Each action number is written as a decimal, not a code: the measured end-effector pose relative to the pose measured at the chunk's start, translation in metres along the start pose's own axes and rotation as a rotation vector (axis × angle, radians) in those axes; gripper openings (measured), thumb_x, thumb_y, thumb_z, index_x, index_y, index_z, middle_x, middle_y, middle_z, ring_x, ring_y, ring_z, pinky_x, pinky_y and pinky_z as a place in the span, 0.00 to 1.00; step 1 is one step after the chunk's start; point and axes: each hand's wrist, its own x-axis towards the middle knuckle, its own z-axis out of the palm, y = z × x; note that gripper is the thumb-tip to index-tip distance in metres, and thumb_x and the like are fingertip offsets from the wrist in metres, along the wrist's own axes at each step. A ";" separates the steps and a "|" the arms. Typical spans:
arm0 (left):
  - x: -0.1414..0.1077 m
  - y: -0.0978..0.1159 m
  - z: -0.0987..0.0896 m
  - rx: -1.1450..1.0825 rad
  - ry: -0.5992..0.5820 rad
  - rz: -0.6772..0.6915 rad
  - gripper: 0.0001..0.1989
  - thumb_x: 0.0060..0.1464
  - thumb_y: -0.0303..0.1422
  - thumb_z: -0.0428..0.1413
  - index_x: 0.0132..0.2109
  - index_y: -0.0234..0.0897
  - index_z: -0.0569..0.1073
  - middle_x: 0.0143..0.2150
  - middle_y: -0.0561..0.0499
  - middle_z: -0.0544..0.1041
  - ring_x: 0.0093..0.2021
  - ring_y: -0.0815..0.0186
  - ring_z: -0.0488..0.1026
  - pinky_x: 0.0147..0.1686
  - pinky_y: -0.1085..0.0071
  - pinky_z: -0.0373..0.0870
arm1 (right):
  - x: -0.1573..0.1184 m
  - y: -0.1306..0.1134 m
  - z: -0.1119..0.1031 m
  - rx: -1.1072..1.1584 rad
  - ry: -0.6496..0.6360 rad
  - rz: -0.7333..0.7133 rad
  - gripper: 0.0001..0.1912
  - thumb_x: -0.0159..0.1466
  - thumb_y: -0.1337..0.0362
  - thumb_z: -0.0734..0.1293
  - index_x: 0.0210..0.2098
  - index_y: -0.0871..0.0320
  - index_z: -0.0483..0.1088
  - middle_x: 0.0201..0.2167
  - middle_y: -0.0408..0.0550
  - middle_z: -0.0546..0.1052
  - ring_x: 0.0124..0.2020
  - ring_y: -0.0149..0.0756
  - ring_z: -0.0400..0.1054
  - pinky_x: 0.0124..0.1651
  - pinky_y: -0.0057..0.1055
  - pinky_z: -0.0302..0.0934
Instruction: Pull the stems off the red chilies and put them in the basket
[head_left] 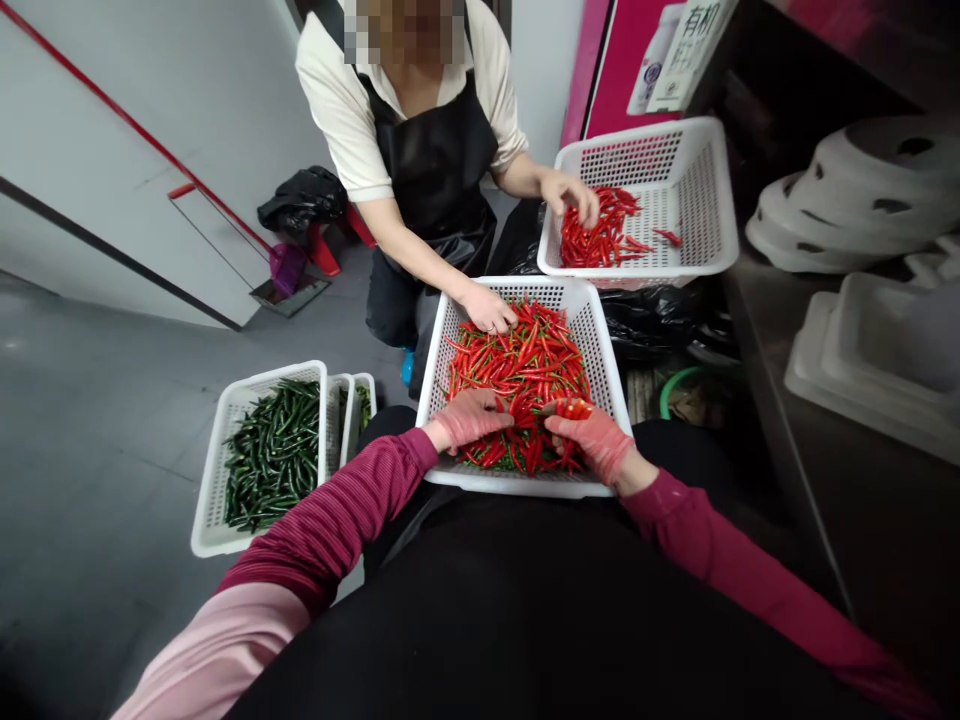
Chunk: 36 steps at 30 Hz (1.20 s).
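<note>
A white perforated basket (525, 484) in front of me holds a heap of red chilies (517, 350) with green stems. My left hand (474, 416), in a thin pinkish glove, is over the near left part of the heap, fingers closed at a red chili. To its right, my right hand (592, 432), gloved the same way, is closed around several red chilies that show above its fingers. Both hands are above the near half of the basket, a small gap between them.
Opposite, a person in a black apron (435, 150) has one hand in the same basket and the other over a second white basket (701, 200) with red chilies. Green chilies (274, 455) fill a basket at left. Grey stacked items (862, 200) stand right.
</note>
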 end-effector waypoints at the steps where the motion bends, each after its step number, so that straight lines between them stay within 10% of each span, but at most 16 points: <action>1: -0.001 0.004 -0.005 -0.111 -0.009 -0.095 0.14 0.45 0.43 0.55 0.29 0.35 0.72 0.21 0.56 0.68 0.21 0.73 0.64 0.22 0.77 0.59 | 0.004 0.000 0.007 -0.055 -0.029 -0.015 0.18 0.44 0.64 0.73 0.34 0.60 0.68 0.18 0.38 0.69 0.15 0.25 0.59 0.18 0.24 0.55; 7: 0.002 0.037 -0.016 -0.527 0.022 -0.222 0.18 0.41 0.45 0.57 0.20 0.34 0.64 0.12 0.57 0.61 0.13 0.76 0.56 0.15 0.77 0.51 | 0.020 -0.009 0.043 -0.206 -0.177 -0.070 0.15 0.43 0.61 0.74 0.26 0.60 0.69 0.17 0.38 0.68 0.16 0.23 0.56 0.18 0.24 0.52; 15: 0.003 0.028 0.000 -0.973 0.183 -0.272 0.14 0.44 0.40 0.55 0.26 0.33 0.65 0.19 0.54 0.67 0.17 0.75 0.63 0.19 0.77 0.59 | 0.014 -0.008 0.020 0.261 -0.171 0.150 0.12 0.46 0.63 0.73 0.29 0.59 0.70 0.18 0.39 0.70 0.15 0.24 0.60 0.18 0.23 0.56; 24: -0.020 0.036 0.016 -0.412 -0.036 -0.130 0.13 0.40 0.41 0.58 0.24 0.34 0.70 0.16 0.58 0.62 0.17 0.76 0.56 0.16 0.78 0.50 | 0.009 -0.002 0.027 0.328 -0.223 0.123 0.12 0.47 0.62 0.72 0.28 0.59 0.69 0.20 0.41 0.72 0.17 0.27 0.64 0.19 0.23 0.58; 36: -0.017 0.031 0.025 -0.505 0.014 -0.176 0.11 0.43 0.37 0.55 0.22 0.33 0.68 0.17 0.57 0.63 0.18 0.76 0.57 0.17 0.78 0.52 | 0.001 -0.001 0.039 0.244 -0.116 -0.070 0.14 0.43 0.62 0.74 0.25 0.59 0.67 0.19 0.40 0.69 0.19 0.27 0.62 0.22 0.25 0.58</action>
